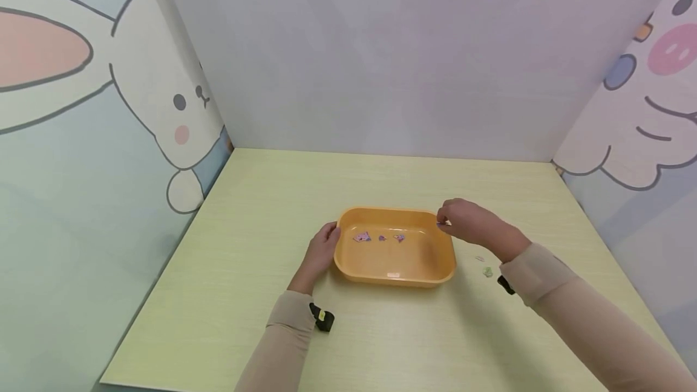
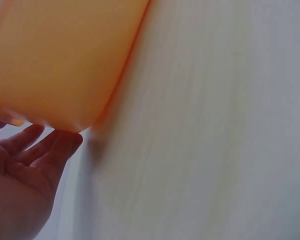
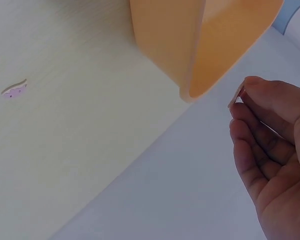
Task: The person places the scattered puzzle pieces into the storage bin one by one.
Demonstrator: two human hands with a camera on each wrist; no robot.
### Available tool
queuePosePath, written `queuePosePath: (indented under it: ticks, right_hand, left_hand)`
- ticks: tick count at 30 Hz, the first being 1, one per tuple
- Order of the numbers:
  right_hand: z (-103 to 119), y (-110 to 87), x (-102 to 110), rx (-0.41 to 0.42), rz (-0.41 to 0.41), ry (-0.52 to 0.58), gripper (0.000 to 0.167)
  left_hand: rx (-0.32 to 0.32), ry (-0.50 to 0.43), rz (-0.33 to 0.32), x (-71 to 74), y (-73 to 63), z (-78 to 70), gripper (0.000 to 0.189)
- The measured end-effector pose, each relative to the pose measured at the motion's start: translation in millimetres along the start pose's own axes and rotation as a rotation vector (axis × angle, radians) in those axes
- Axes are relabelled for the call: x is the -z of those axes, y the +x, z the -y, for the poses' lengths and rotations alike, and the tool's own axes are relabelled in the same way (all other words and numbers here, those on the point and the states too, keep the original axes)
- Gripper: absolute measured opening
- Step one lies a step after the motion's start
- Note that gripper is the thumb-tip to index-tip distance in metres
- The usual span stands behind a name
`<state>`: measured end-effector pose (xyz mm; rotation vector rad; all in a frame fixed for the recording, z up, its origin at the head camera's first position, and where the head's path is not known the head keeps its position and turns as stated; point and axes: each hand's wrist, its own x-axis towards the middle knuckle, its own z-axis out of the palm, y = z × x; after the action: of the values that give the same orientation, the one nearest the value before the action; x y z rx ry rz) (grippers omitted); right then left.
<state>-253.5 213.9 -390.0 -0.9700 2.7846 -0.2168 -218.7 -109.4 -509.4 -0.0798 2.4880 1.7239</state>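
The left hand (image 1: 320, 253) grips the left end of the orange tray (image 1: 397, 264), lying lengthwise left-to-right, while by its far right corner the right hand (image 1: 472, 222) pinches a thin piece (image 3: 236, 95), edge likewise sideways.

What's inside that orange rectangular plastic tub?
Three small, flat, pinkish-purple pieces lie in the tub. The right hand covers its far right corner, so I can't see there.

1 tray (image 1: 381, 262), 6 pcs (image 1: 362, 236), 2 hands (image 1: 321, 248) vis.
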Motion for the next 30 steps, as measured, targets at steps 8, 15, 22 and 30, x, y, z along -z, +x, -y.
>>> queuePosePath:
  ticks: [8, 15, 22, 30]
  right_hand:
    - [6.9, 20.1, -0.2, 0.023, 0.073, 0.004, 0.005]
    - [8.5, 34.5, -6.4, 0.049, 0.124, 0.006, 0.008]
    - [9.8, 40.4, -9.3, 0.098, 0.146, 0.005, 0.019]
    - [11.7, 54.4, -24.4, 0.025, 0.181, -0.092, 0.022]
  left_hand:
    - [-0.011, 0.006, -0.004, 0.0, 1.0, 1.6, 0.046]
    - [-0.004, 0.007, -0.002, -1.0, 2.3, 2.9, 0.046]
    - [-0.008, -0.001, -0.008, -2.0, 2.6, 2.0, 0.045]
    - [-0.004, -0.01, -0.011, -1.9, 2.3, 1.5, 0.044]
